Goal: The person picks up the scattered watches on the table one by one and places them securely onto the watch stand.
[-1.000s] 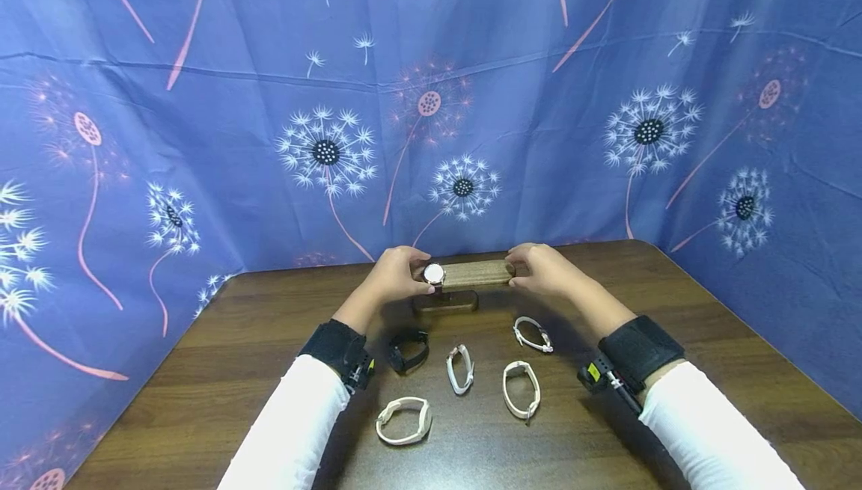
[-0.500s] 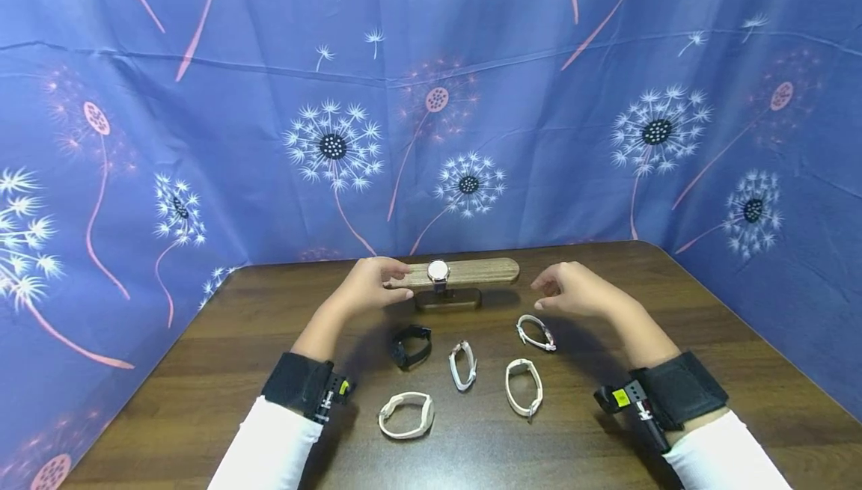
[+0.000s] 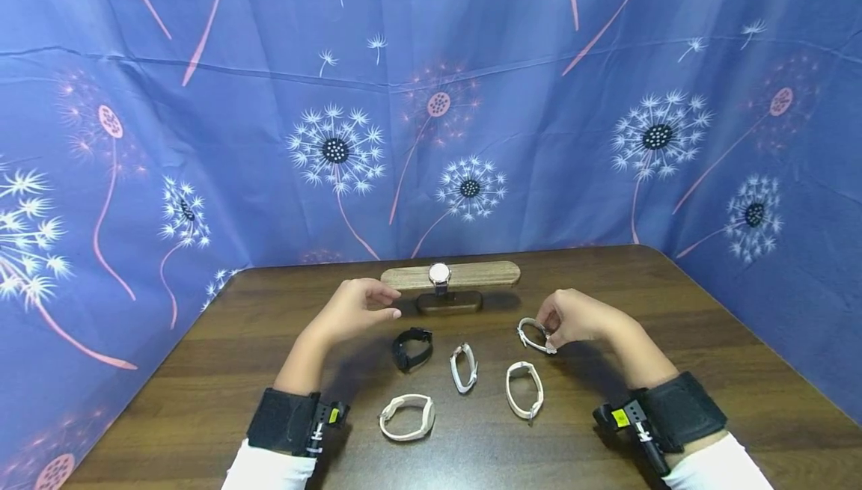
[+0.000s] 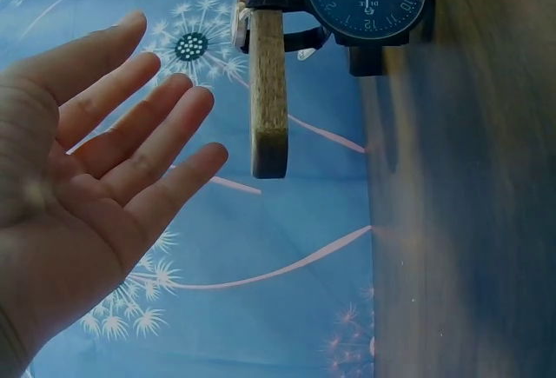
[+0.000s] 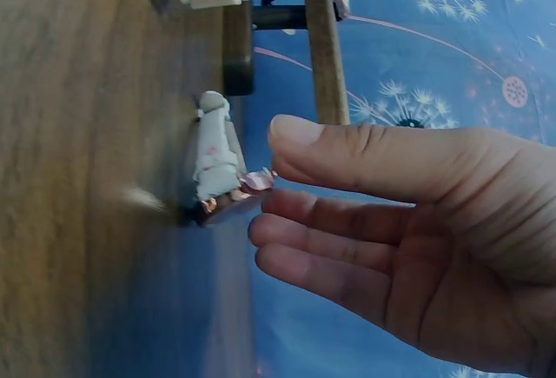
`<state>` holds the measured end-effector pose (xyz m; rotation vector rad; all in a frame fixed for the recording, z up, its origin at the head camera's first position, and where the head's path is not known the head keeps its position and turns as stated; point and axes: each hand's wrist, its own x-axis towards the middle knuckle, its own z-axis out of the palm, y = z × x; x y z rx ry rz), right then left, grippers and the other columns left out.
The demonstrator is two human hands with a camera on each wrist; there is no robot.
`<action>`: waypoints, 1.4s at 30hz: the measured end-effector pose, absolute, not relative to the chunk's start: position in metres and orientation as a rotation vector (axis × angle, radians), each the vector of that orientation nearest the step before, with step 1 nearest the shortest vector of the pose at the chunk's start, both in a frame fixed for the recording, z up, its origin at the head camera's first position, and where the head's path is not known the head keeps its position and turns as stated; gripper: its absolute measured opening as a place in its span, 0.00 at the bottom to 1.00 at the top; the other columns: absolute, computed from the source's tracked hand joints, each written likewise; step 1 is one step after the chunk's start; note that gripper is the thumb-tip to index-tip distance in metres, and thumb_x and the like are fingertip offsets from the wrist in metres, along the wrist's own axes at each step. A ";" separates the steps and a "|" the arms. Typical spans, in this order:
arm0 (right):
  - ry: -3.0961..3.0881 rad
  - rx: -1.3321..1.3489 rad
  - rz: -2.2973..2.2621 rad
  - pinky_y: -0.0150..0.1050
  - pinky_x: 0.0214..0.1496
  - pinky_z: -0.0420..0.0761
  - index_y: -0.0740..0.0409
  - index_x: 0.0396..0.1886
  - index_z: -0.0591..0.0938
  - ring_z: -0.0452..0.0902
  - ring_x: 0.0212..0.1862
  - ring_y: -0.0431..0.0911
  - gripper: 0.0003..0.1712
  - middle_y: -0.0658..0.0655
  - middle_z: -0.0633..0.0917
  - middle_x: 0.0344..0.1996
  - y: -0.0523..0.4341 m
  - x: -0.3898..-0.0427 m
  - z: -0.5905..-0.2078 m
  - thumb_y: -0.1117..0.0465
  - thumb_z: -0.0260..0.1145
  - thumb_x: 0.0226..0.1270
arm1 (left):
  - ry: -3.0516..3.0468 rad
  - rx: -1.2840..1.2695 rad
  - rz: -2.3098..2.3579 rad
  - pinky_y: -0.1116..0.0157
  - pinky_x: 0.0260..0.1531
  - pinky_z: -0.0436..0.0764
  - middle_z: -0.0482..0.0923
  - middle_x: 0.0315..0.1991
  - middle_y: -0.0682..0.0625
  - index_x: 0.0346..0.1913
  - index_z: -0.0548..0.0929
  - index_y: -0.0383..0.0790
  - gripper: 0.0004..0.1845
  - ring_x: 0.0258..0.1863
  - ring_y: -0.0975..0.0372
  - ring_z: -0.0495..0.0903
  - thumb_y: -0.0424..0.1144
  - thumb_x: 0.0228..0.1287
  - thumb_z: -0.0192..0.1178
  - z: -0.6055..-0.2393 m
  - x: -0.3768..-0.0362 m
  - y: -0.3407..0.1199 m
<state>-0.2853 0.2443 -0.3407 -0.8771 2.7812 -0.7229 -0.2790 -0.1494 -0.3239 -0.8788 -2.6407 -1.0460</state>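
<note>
Right hand (image 3: 572, 318) fingertips pinching white watch (image 3: 534, 334) at far right of worktop (image 3: 707, 325); firm pinch on band advisable. Left hand (image 3: 350, 309) open, holding nothing, near stand (image 3: 450, 276).

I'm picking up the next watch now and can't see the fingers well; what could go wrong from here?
1. The right hand reaches the small white-strapped watch at its edge only; a thin pinch might let it slip.
2. The long wooden stand bar sits on a narrow dark base with one round-faced watch off-centre; a bump could tip it.
3. The open left hand hovers near the black watch and could nudge it.
</note>
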 end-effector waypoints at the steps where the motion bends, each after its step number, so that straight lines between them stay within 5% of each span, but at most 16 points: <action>1: 2.782 -0.869 -0.716 0.34 0.31 0.79 0.66 0.34 0.85 0.78 0.29 0.39 0.16 0.50 0.84 0.25 0.244 -0.285 -0.342 0.71 0.78 0.42 | -2.634 -0.881 -1.046 0.55 0.48 0.81 0.86 0.41 0.46 0.45 0.86 0.34 0.13 0.43 0.51 0.84 0.35 0.57 0.71 -0.324 -0.279 -0.149; 12: 2.765 -0.892 -0.650 0.33 0.27 0.77 0.65 0.32 0.85 0.74 0.26 0.39 0.20 0.50 0.81 0.23 0.240 -0.285 -0.351 0.79 0.75 0.32 | -2.651 -0.887 -1.021 0.55 0.48 0.82 0.86 0.40 0.46 0.45 0.85 0.35 0.13 0.42 0.55 0.85 0.36 0.58 0.70 -0.325 -0.279 -0.147; 30: 2.875 -0.954 -0.681 0.33 0.29 0.79 0.60 0.27 0.84 0.76 0.26 0.35 0.10 0.45 0.82 0.22 0.234 -0.282 -0.341 0.70 0.76 0.44 | -2.600 -0.935 -0.985 0.55 0.48 0.81 0.85 0.39 0.47 0.44 0.86 0.35 0.13 0.41 0.55 0.84 0.36 0.57 0.71 -0.322 -0.275 -0.142; 42: 2.934 -1.288 -0.769 0.36 0.34 0.83 0.60 0.30 0.84 0.79 0.31 0.39 0.10 0.50 0.81 0.30 0.214 -0.262 -0.316 0.68 0.73 0.45 | -2.357 -1.058 -0.924 0.65 0.47 0.82 0.84 0.43 0.46 0.43 0.86 0.34 0.14 0.43 0.57 0.83 0.31 0.52 0.73 -0.304 -0.250 -0.114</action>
